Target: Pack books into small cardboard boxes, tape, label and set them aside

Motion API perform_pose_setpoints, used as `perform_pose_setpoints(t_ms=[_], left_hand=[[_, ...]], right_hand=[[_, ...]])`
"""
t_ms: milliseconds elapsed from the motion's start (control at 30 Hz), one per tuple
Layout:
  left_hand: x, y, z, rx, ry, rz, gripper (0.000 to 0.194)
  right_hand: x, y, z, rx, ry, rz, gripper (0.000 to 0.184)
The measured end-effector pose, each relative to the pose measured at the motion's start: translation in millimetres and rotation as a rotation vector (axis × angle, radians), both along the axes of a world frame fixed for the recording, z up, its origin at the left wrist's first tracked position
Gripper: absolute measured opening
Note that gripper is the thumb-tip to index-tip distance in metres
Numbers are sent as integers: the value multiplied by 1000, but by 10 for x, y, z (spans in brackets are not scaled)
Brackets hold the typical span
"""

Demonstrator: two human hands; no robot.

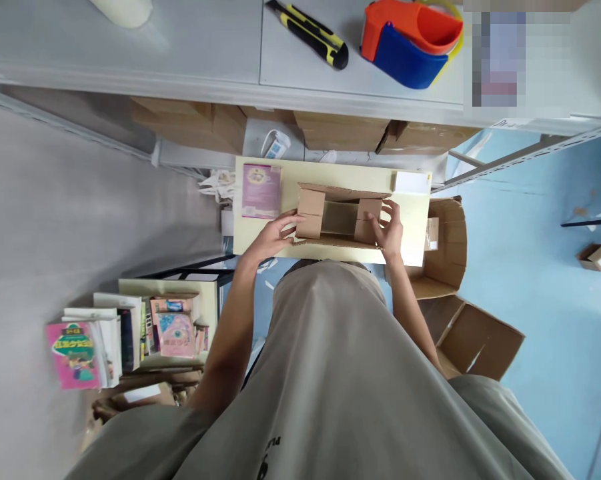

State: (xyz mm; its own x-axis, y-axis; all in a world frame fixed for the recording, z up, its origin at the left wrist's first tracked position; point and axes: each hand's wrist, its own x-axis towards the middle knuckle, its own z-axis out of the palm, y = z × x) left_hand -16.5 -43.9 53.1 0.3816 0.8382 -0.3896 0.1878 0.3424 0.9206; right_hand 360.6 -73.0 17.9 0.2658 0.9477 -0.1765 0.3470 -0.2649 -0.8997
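Note:
A small brown cardboard box (339, 219) lies on the pale yellow table (330, 171) in front of me. Its two short end flaps are folded inward, and the long side flaps stand up, leaving a gap in the middle. My left hand (275, 237) holds the box's left end, fingers on the end flap and thumb low at the near corner. At the right end, my right hand (390, 232) grips with the thumb on the folded flap and the fingers around the outer side. A purple book (261, 191) lies left of the box, and a small white box (411, 182) lies at the back right.
Above, a grey shelf (205, 47) carries a yellow-black utility knife (313, 35) and an orange-blue tape dispenser (410, 47). Cardboard boxes (345, 131) sit beneath it. Books (175, 333) stand at lower left. Open cartons (445, 250) are on the right.

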Motion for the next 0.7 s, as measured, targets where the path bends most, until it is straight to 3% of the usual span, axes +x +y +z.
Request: perform_pose_setpoints(t_ms=[167, 367, 467, 600, 700], left_hand=[[-320, 116, -16, -55, -12, -169, 80], [-557, 211, 33, -15, 18, -312, 84], [-510, 217, 3, 94, 94, -196, 67], [-387, 217, -194, 228, 224, 41, 35], [-321, 205, -327, 244, 300, 131, 48]], right_hand=[[-224, 8, 49, 43, -85, -33, 76], [-322, 17, 177, -12, 29, -4, 70], [-305, -16, 215, -92, 127, 23, 71], [-348, -112, 243, -142, 238, 28, 89], [-444, -161, 245, -115, 178, 15, 88]])
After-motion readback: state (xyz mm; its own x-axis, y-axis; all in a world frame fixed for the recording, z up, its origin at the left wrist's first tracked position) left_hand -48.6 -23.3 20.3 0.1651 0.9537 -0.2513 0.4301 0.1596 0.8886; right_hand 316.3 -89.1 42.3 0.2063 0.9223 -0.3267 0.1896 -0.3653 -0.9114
